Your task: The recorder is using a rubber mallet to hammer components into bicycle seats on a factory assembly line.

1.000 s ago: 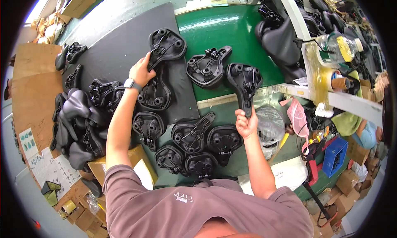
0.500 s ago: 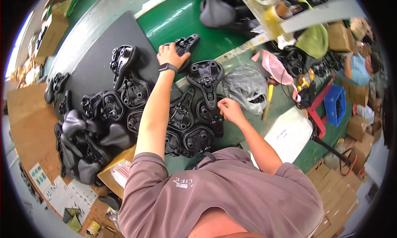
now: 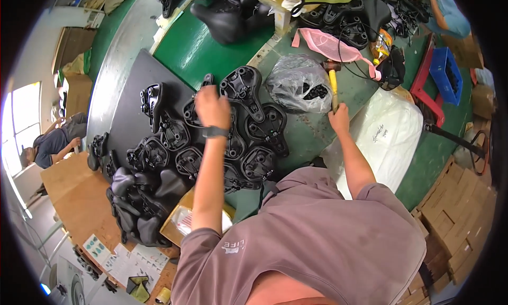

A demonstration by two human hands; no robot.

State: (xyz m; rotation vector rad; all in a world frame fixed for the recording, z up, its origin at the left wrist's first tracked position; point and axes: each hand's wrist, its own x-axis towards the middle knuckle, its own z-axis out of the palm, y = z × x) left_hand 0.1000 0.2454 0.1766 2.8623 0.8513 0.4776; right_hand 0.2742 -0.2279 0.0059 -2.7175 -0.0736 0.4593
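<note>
My left hand [image 3: 213,109], with a dark watch on its wrist, grips an upturned black bicycle saddle [image 3: 193,113]. The saddle's narrow nose [image 3: 207,80] sticks out beyond the fingers, and the hand hides much of the rest. Just right of it lies another upturned saddle [image 3: 242,88], its ribbed underside showing. My right hand [image 3: 339,118] is closed round the lower end of a hammer [image 3: 333,85] with a yellow and wooden handle. The hammer's dark head points away from me, beside a clear plastic bag [image 3: 297,85] of small black parts.
More upturned saddles [image 3: 258,163] crowd the table in front of me, with a saddle pile [image 3: 143,199] at left. A white sack [image 3: 389,138], pink mesh cloth [image 3: 336,44] and blue crate [image 3: 446,75] are at right. One person [image 3: 58,141] is at far left, another [image 3: 447,21] at upper right.
My left hand has brought the saddle nearer, off the green surface towards the other saddles. My right hand has moved right, from beside a saddle to the hammer, and closed on its handle.
</note>
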